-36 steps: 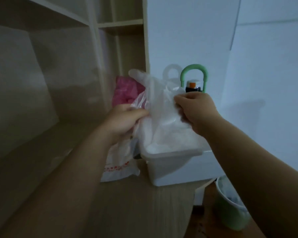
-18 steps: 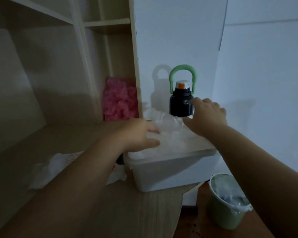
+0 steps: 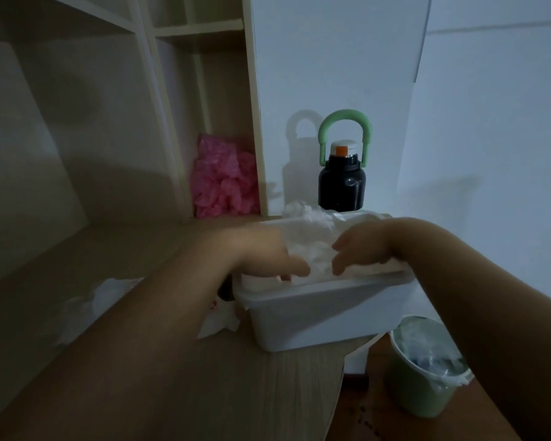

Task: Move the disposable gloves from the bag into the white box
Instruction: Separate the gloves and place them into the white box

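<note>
Disposable clear plastic gloves (image 3: 312, 246), aloft a second ago, now fill the white plastic box (image 3: 315, 316) — transfer nearly done. Left hand (image 3: 268, 253) presses flat-fingered; right hand (image 3: 363, 246) fingers curl — grip unclear.

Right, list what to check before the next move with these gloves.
1. Gloves in the white box: ok, but a bunch sticks up past the back rim.
2. Left hand on the gloves: ok.
3. Right hand on the gloves: ok; grip cannot tell.
4. Bag emptied: cannot tell; it lies crumpled on the table.
5. White box steady: cannot tell; its right end is at the table's edge.
</note>
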A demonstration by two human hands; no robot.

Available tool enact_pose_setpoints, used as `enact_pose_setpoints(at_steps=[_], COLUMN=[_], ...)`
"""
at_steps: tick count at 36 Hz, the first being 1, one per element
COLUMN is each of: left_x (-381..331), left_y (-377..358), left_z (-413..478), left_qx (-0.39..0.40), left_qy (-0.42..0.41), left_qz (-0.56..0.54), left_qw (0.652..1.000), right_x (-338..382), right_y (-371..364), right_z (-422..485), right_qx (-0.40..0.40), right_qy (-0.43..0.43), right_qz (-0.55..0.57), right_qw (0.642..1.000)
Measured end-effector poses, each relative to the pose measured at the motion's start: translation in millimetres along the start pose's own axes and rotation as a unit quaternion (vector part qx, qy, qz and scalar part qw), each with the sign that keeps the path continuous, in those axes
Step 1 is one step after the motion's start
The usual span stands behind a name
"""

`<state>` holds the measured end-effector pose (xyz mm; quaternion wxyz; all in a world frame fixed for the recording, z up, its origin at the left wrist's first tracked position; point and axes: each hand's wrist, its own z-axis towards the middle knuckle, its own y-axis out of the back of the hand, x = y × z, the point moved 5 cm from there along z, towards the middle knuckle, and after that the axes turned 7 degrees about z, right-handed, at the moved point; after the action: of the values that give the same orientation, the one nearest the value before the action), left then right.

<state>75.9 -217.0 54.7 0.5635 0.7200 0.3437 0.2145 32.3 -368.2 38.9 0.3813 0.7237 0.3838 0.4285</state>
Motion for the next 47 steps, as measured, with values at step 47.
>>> enact_pose_setpoints(at_steps=[47], left_x=[220.9], left_y=[-127.8], left_z=[-101.9], left_qx=[-0.424], left_qy=[0.192], left_qz=[-0.128], left_qw=[0.875], right_x=[215.4], right_y=[-168.6], right_z=[58.2], right_qx=[-0.166], right_qy=[0.2], right_qz=[0.327], right_qw=[0.909])
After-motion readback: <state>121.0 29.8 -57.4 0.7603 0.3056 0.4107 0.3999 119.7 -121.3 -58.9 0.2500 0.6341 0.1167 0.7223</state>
